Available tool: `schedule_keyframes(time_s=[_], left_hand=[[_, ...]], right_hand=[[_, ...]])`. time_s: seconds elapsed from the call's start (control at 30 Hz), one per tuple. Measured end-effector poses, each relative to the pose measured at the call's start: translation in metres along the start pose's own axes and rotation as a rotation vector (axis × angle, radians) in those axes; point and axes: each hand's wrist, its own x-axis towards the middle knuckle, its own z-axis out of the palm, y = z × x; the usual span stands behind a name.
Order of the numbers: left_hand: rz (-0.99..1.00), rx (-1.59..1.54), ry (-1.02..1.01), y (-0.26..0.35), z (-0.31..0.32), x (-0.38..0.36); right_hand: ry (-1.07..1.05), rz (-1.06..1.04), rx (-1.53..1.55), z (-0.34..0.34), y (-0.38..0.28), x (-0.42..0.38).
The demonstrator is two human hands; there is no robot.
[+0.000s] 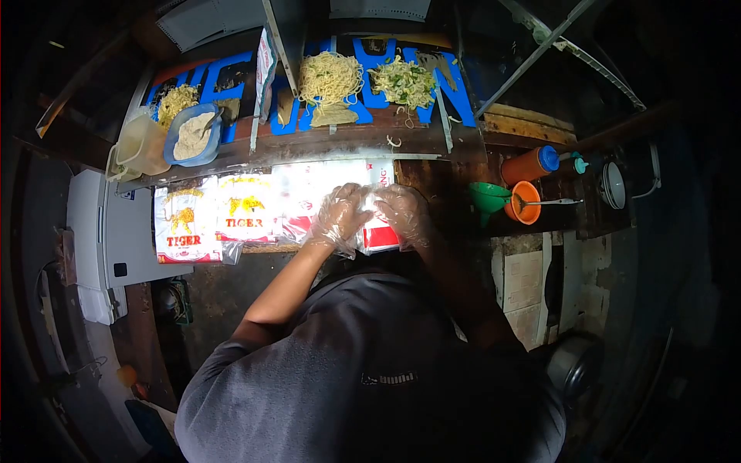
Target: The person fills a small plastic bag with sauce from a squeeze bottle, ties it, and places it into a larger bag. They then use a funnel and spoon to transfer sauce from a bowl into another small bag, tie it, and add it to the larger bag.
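Thin clear plastic gloves cover both my hands. My left hand (pixel 340 216) and my right hand (pixel 403 216) meet at the counter's front edge, their fingers closed and pinching at a white plastic bag with red print (pixel 380 234). Glare and the gloves hide exactly where the fingertips grip. Beneath and behind them lie more red-and-white bags (pixel 297 185). To the left of my left hand, two white bags printed with a tiger and the word TIGER, one nearer (pixel 245 207) and one farther left (pixel 185 220), lie flat side by side.
On the shelf behind are noodle piles (pixel 330 77), chopped greens with noodles (pixel 405 83), a blue tub of pale powder (pixel 193 137) and a clear container (pixel 143 147). At right stand a green funnel (pixel 488 197), an orange cup with a spoon (pixel 525 199) and a blue-capped bottle (pixel 529 163).
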Motion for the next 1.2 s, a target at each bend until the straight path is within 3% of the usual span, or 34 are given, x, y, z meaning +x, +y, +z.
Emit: schedule_keyframes(time_s=[0.33,0.4,0.5,0.7,0.9,1.2], left_hand=[[-0.031,-0.025,-0.007,-0.001,0.003,0.001],[-0.014,-0.021,0.012,-0.002,0.003,0.0],[0.005,-0.015,0.01,-0.001,0.0,0.0],[0.039,-0.028,-0.003,-0.007,0.001,-0.003],[0.029,-0.038,-0.033,-0.003,-0.005,-0.002],[0.022,-0.03,0.008,-0.002,0.0,-0.002]], right_hand=[[0.02,-0.022,-0.036,0.006,0.0,0.001],[0.006,-0.089,-0.23,0.009,-0.001,0.002],[-0.058,-0.043,-0.263,0.014,0.003,0.003],[0.004,-0.081,-0.071,0.005,0.008,-0.003],[-0.044,0.093,-0.128,-0.006,0.0,-0.006],[0.109,0.028,-0.168,-0.025,-0.018,0.0]])
